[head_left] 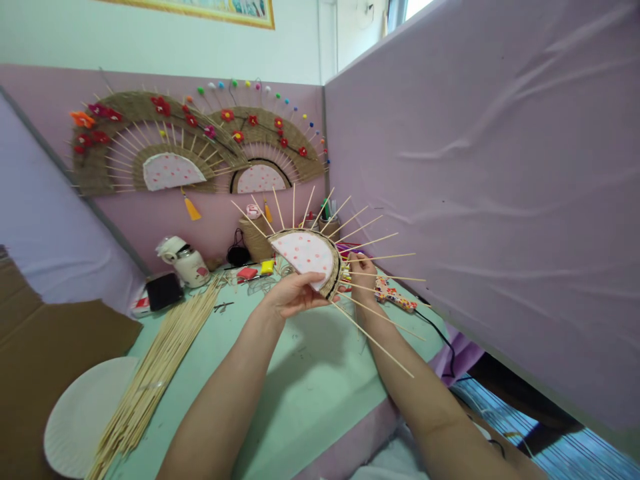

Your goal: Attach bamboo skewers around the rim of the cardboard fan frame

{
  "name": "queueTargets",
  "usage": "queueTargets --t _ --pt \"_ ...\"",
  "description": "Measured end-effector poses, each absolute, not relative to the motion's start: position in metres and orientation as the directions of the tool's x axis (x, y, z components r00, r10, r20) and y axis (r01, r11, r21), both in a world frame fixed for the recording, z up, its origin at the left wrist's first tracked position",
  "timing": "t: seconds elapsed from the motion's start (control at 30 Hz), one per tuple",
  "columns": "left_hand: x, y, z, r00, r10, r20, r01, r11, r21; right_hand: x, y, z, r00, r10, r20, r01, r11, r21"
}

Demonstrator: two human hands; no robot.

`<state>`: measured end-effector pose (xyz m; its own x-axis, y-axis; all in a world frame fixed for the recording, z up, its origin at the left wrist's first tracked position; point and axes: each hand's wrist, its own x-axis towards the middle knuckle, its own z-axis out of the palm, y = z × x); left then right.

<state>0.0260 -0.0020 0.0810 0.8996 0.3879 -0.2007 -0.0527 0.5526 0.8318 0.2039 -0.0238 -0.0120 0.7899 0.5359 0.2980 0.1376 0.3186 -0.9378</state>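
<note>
My left hand (295,293) is closed on the lower edge of a half-round paper fan piece (306,255), white with pink dots and rimmed in brown twine. Thin bamboo sticks (373,243) radiate from its rim. I hold it upright above the pale green table (310,380). My right hand (363,273) sits behind the fan's right side, among the sticks; its fingers are mostly hidden. A patterned glue gun (395,297) lies on the table just right of that hand.
A long bundle of bamboo sticks (155,373) and a white paper plate (83,417) lie at the left. Two finished flower-decorated fans (150,143) hang on the back wall. A small white appliance (185,261), jars and craft bits stand at the back. A lilac partition (490,200) closes the right side.
</note>
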Motion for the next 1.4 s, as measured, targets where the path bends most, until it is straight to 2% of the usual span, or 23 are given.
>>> queueTargets --t 0.13,0.27,0.37,0.6,0.73,0.83,0.97,1.17,1.3,1.4 --pt "0.018 0.010 0.083 0.879 0.438 -0.186 -0.063 0.494 0.867 0.202 -0.022 -0.012 0.869 0.404 0.285 0.131 0.368 -0.920" --pt "0.007 0.024 0.086 0.843 0.504 -0.189 -0.085 0.472 0.877 0.200 -0.021 -0.011 0.874 0.408 0.265 0.072 0.429 -0.900" --pt "-0.003 0.036 0.087 0.839 0.522 -0.152 -0.115 0.444 0.889 0.201 -0.020 -0.014 0.854 0.455 0.251 0.019 0.457 -0.890" --pt "-0.029 0.060 0.092 0.757 0.646 -0.097 -0.196 0.367 0.910 0.201 -0.016 -0.018 0.722 0.652 0.233 -0.224 0.538 -0.812" --pt "-0.038 0.067 0.094 0.719 0.689 -0.096 -0.209 0.346 0.915 0.199 -0.017 -0.015 0.676 0.693 0.251 -0.266 0.548 -0.793" --pt "-0.041 0.069 0.093 0.701 0.707 -0.094 -0.232 0.350 0.907 0.197 -0.018 -0.016 0.682 0.658 0.319 -0.180 0.574 -0.799" --pt "-0.042 0.072 0.092 0.681 0.726 -0.098 -0.234 0.343 0.910 0.193 -0.020 -0.018 0.716 0.517 0.468 0.085 0.601 -0.795" --pt "-0.046 0.075 0.092 0.650 0.756 -0.080 -0.219 0.287 0.932 0.189 -0.025 -0.018 0.704 0.312 0.638 0.459 0.486 -0.744" --pt "-0.051 0.075 0.094 0.658 0.748 -0.087 -0.168 0.258 0.951 0.192 -0.027 -0.019 0.690 0.286 0.665 0.529 0.428 -0.733" --pt "-0.054 0.072 0.096 0.675 0.730 -0.104 -0.139 0.265 0.954 0.194 -0.025 -0.018 0.690 0.299 0.659 0.490 0.476 -0.730"
